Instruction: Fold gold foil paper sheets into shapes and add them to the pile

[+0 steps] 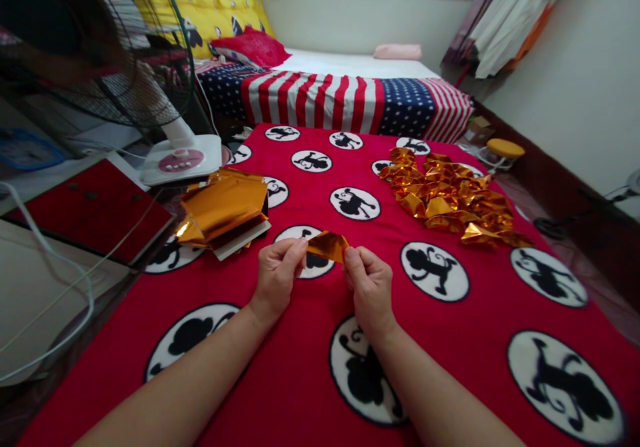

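Observation:
A small folded piece of shiny gold foil paper [327,246] is stretched between my two hands above the red cloth [310,314]. My left hand [279,275] pinches its left end between thumb and fingers. Its right end is pinched in my right hand [367,284]. Flat gold foil sheets [225,204] lie in a loose stack at the left, beyond my left hand. At the right, farther off, sits a heap of folded gold foil pieces [445,197].
A white fan [185,157] stands at the left behind the stack, beside a dark red panel [95,207] and a white cable [55,247]. Past the cloth is a bed with a striped, starred cover [320,100]. A yellow-topped stool [505,147] stands at the right.

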Tool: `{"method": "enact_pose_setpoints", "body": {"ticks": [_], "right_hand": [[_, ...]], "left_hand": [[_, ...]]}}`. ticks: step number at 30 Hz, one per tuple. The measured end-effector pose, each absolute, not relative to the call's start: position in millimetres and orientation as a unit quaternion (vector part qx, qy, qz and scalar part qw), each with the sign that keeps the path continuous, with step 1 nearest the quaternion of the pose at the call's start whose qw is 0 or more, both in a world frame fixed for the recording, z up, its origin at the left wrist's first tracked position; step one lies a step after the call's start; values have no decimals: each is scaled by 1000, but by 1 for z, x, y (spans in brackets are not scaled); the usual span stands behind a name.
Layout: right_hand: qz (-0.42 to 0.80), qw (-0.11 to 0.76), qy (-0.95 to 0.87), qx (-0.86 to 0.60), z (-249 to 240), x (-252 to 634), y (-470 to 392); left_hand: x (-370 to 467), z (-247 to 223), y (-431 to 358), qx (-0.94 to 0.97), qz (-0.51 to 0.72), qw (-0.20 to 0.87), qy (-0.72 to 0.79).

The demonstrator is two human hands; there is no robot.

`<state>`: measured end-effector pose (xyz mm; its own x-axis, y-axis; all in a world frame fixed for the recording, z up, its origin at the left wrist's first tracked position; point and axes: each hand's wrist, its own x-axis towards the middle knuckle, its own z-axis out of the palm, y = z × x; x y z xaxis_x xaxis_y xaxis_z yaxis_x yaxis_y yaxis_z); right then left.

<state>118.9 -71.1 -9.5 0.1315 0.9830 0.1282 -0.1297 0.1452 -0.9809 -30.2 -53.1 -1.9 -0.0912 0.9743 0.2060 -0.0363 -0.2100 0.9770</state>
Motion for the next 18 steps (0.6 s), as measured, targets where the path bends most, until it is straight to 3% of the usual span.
{"method": "enact_pose_setpoints", "body": {"ticks": [7,13,18], "right_hand": [[445,589,-483,-471,-5,118,-72],[505,606,-400,-466,-8,119,-68],[557,619,-336,-440,-7,123,-64]], "left_hand": [[-31,-3,-54,513,582,416,474],[-32,-2,-53,550,528,455,460],[-32,5,-52,672,521,344,399]]}}
